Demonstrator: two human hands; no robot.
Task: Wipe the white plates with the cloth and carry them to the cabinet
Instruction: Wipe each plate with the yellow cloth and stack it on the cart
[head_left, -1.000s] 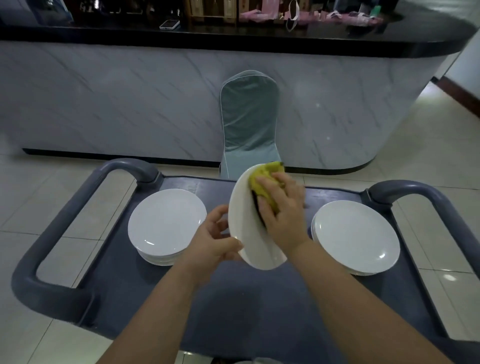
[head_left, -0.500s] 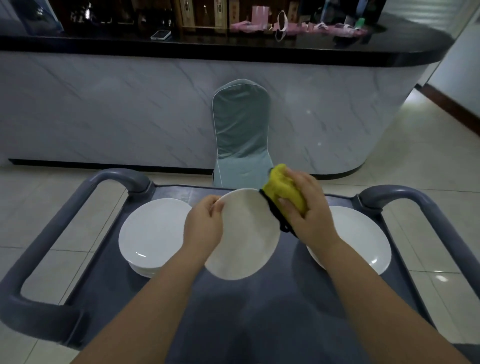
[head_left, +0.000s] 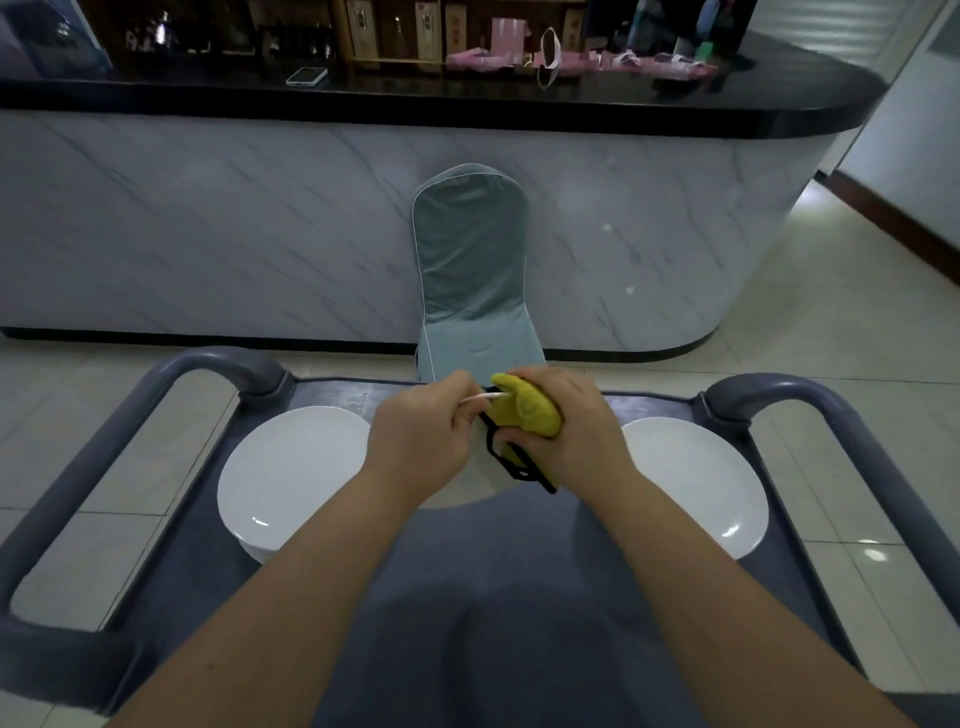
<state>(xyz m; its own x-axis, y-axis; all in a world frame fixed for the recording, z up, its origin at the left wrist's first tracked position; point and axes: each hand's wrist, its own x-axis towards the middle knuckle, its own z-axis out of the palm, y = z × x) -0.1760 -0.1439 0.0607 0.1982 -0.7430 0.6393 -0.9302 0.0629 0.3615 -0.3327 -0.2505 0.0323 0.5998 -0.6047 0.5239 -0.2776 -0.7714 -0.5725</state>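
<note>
I am looking down from the head camera at a grey-blue service cart (head_left: 519, 597) with a looped grey handle on its left edge (head_left: 78, 488) and another on its right edge (head_left: 857, 452).

Both bare forearms reach in from the near edge and meet over the middle of the cart, toward its far edge. The left hand (head_left: 415, 441) has its fingers curled and pinches the far rim of a white plate (head_left: 470, 493). The plate lies close to level and is mostly hidden under the two hands; only a thin line of rim and its near curve show. I cannot tell whether it touches the cart.

The right hand (head_left: 576, 431) is curled round a bunched yellow cloth (head_left: 524, 413) with black edging and presses it onto the right side of that plate, just beside the left hand's fingers.

Near the left edge of the cart sits a stack of white plates (head_left: 291, 478), with lower rims showing at its near side. Near the right edge lies another white plate (head_left: 696, 483); whether more lie under it I cannot tell. Both are apart from the held plate.

Beyond the cart's far edge, a chair in a pale teal cover (head_left: 472, 270) stands against a curved marble-front counter (head_left: 260, 223) with a black top. On that top lie a phone (head_left: 306, 76) and some pink items (head_left: 571, 57). The floor (head_left: 857, 322) is pale tile.
</note>
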